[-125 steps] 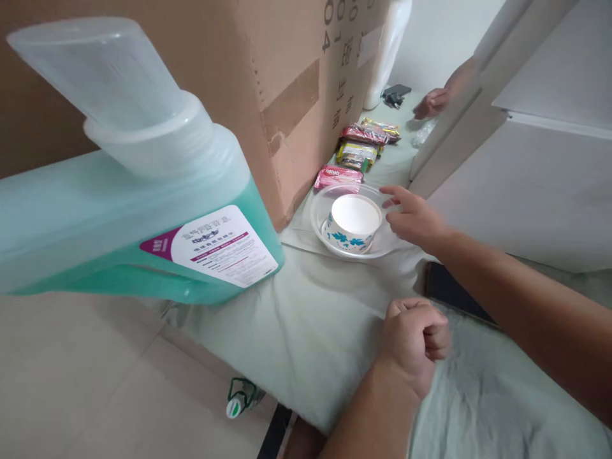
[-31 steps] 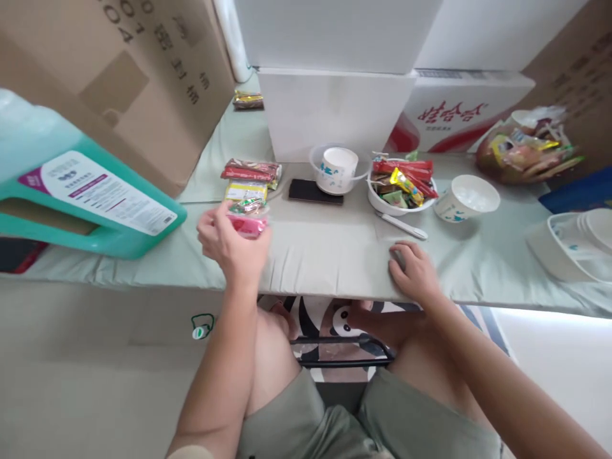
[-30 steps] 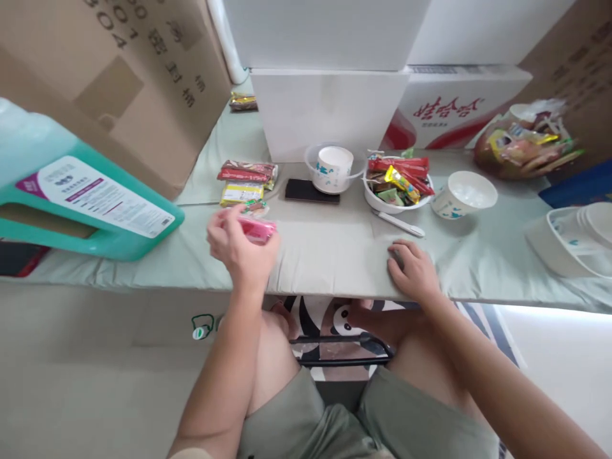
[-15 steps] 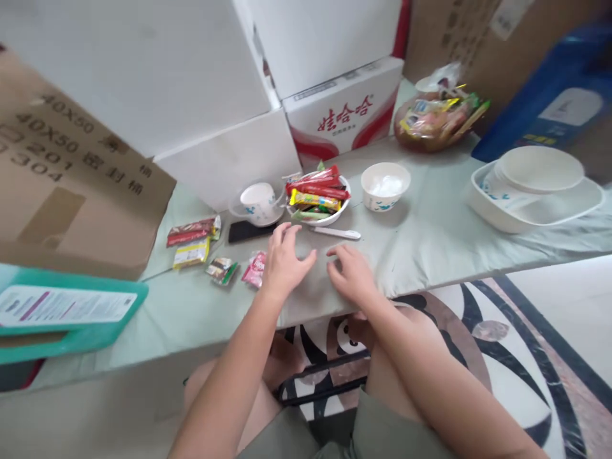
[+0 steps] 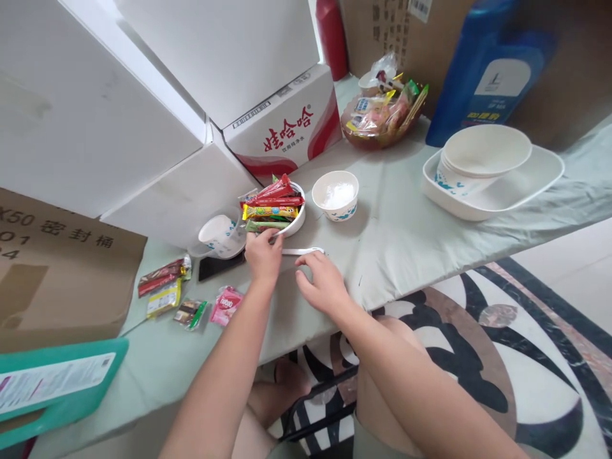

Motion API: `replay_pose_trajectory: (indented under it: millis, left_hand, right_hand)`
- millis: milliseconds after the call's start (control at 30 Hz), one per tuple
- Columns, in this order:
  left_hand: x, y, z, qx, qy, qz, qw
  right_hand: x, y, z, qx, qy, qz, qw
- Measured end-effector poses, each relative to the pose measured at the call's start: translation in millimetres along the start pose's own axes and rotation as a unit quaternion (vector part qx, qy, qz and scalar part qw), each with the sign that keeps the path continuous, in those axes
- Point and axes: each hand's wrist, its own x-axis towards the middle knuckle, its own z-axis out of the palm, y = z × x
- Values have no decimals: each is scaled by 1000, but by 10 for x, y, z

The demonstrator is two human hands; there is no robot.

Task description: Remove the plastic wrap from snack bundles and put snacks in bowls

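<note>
My left hand (image 5: 264,258) is at the front rim of a white bowl (image 5: 297,223), its fingers curled over the edge by a green-wrapped snack (image 5: 265,225). Red snack sticks (image 5: 277,190) and a yellow wrapped stick (image 5: 268,211) are heaped in that bowl. My right hand (image 5: 322,284) hovers low over the cloth with nothing in it, fingers bent and apart, close to a white plastic spoon (image 5: 303,251). A paper bowl (image 5: 340,215) with clear plastic inside stands just beyond. Left of my left hand lie a pink packet (image 5: 226,306) and a small green-edged packet (image 5: 190,313).
Further left are red packets (image 5: 161,275), a yellow packet (image 5: 164,299), a dark phone (image 5: 215,265) and a paper cup (image 5: 217,231). A basket of snacks (image 5: 382,135), white tray (image 5: 540,191) and blue bottle (image 5: 478,83) stand right. White cartons (image 5: 282,131) line the back.
My left hand has moved forward to the bowl's front rim. My right hand has come nearer the spoon. The camera view has turned to the right.
</note>
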Motion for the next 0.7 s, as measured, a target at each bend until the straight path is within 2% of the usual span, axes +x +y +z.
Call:
replay_pose_trajectory:
  millis: [67,167,267,333,467,600,700]
  left_hand:
    - [85,-17,14,-23,5,-9,1000]
    - [170,-30,2,-75,29,-3,997]
    - [201,12,-22,-99,42,-7,994]
    - [211,61,-23,-104,51,-9,993]
    - [266,145,16,-127,65,11,990]
    - [394,230,65,-132,62,41,988]
    - [519,346,93,-120,61,57,989]
  right_hand:
    - [0,12,-60,21,38,-15,999]
    - [58,31,-167,43,137,-25,989]
    - [257,16,-256,84,252,26,964]
    - [445,-13,-305,128,299,71,943]
    - [728,-43,-406,205,308,113,922]
    - [778,-25,-481,253,292,165,908]
    - [782,-6,-517,275,254,189,908]
